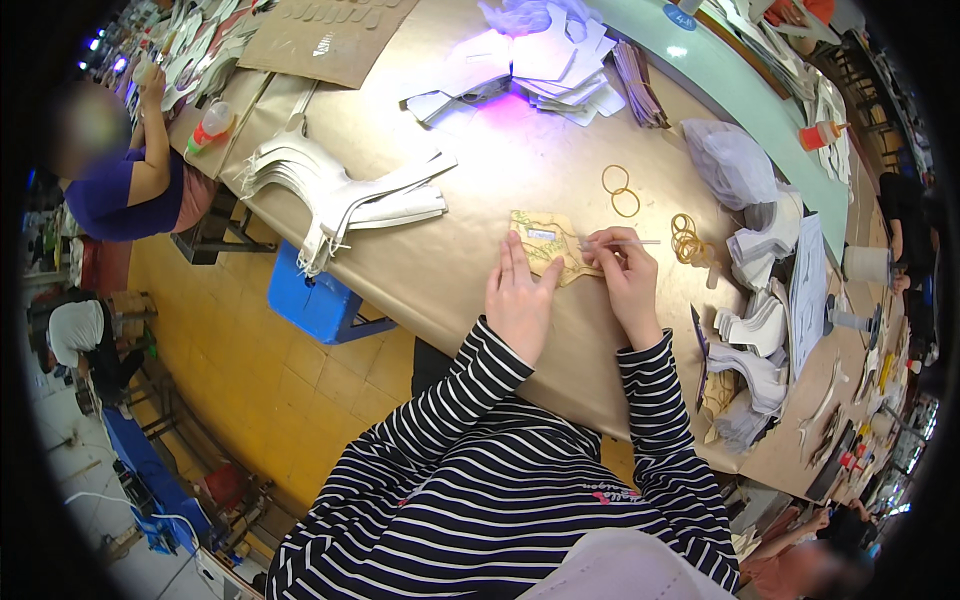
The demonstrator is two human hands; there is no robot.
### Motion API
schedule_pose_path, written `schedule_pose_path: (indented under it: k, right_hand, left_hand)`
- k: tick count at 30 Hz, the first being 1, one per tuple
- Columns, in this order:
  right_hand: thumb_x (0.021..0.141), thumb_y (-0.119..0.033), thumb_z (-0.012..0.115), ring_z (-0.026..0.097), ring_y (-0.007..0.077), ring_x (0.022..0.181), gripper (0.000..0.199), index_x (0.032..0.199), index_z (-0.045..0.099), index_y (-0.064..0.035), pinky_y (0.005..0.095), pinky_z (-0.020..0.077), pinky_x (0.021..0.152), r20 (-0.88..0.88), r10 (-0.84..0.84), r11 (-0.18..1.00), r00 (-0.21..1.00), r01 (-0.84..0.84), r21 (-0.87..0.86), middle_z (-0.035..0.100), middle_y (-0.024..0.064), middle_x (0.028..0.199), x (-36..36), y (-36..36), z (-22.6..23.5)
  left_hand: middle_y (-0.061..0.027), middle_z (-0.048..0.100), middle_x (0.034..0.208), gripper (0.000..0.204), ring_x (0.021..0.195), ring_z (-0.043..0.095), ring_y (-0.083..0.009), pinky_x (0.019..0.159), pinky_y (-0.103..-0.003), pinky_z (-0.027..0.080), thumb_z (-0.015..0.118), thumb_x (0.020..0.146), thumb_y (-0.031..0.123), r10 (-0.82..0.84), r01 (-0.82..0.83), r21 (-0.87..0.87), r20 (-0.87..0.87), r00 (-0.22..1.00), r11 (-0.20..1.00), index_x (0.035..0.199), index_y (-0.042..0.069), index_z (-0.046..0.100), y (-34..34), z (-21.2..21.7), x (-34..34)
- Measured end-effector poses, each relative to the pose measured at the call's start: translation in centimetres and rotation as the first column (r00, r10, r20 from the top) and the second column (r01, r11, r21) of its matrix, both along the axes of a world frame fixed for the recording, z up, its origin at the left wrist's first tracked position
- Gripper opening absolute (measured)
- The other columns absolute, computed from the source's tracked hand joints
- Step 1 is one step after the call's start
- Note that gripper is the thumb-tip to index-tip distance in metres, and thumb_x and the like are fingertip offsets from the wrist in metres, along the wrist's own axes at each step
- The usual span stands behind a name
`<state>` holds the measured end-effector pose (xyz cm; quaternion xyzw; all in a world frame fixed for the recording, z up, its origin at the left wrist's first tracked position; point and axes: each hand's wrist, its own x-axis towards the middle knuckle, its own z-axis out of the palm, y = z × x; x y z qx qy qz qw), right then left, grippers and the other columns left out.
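Note:
A yellow patterned flat piece (564, 238), with a small pale rectangle on it, lies on the brown-covered table in front of me. My left hand (518, 300) rests flat on its left and lower edge, fingers stretched and thumb apart. At the piece's right side, my right hand (628, 280) pinches a thin, pale, pen-like stick (648, 242). Its near end meets the piece's right part, while the other end sticks out to the right past my fingers. What kind of tool it is, I cannot make out. Two loose rubber bands (626, 203) lie just beyond this hand.
More rubber bands (687, 240) are heaped to the right. White cut pieces (340, 195) lie stacked at the left; another stack (560, 65) sits under bright light at the back. White curved parts (755, 330) line the right. A blue stool (310, 295) and a co-worker (120, 195) are at the left.

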<state>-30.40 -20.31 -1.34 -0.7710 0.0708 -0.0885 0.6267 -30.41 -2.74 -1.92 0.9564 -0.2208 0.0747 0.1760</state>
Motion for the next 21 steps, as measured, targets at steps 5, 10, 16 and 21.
schedule_pose_path:
  k: [5,10,16,21]
  right_hand:
    - [0.093,0.007,0.059,0.069,0.0161,0.083,0.013,0.104,0.065,0.0032,0.0264,0.0546,0.074,0.035,0.059,0.987,0.998,-0.053,-0.151,0.071,0.0107,0.101,0.2,1.0,0.1]
    - [0.09,0.005,0.064,0.071,0.0271,0.088,0.014,0.104,0.066,0.0012,0.0324,0.0568,0.078,0.076,0.091,0.946,0.993,-0.063,-0.319,0.071,0.0149,0.1,0.6,1.2,0.5]
    - [0.09,0.004,0.064,0.071,0.0273,0.087,0.014,0.103,0.066,0.0012,0.0327,0.0563,0.076,0.073,0.108,0.936,0.991,-0.077,-0.344,0.071,0.0141,0.099,-0.5,1.0,0.5]
    - [0.093,0.005,0.061,0.071,0.0191,0.087,0.011,0.103,0.066,0.0023,0.0288,0.056,0.076,-0.002,0.04,0.981,0.999,-0.039,-0.188,0.072,0.0113,0.099,-1.4,0.6,0.2]
  left_hand:
    - [-0.0369,0.046,0.143,0.037,0.129,0.055,-0.0429,0.098,-0.041,0.046,0.061,0.088,0.011,-0.004,0.004,0.015,0.002,1.0,1.0,0.122,0.021,0.071,0.1,0.0,0.0]
    - [-0.0367,0.046,0.144,0.038,0.129,0.055,-0.0424,0.098,-0.041,0.046,0.061,0.088,0.011,-0.004,0.004,0.029,0.01,1.0,1.0,0.124,0.022,0.07,0.1,-0.1,0.0]
    - [-0.0363,0.046,0.144,0.038,0.13,0.055,-0.0422,0.099,-0.041,0.046,0.061,0.089,0.012,-0.002,0.002,0.033,0.005,1.0,0.999,0.125,0.022,0.07,0.1,-0.1,0.0]
    - [-0.0361,0.047,0.144,0.037,0.129,0.055,-0.0421,0.099,-0.041,0.046,0.061,0.09,0.012,-0.004,0.004,0.027,0.003,1.0,1.0,0.125,0.022,0.07,0.2,0.0,0.1]
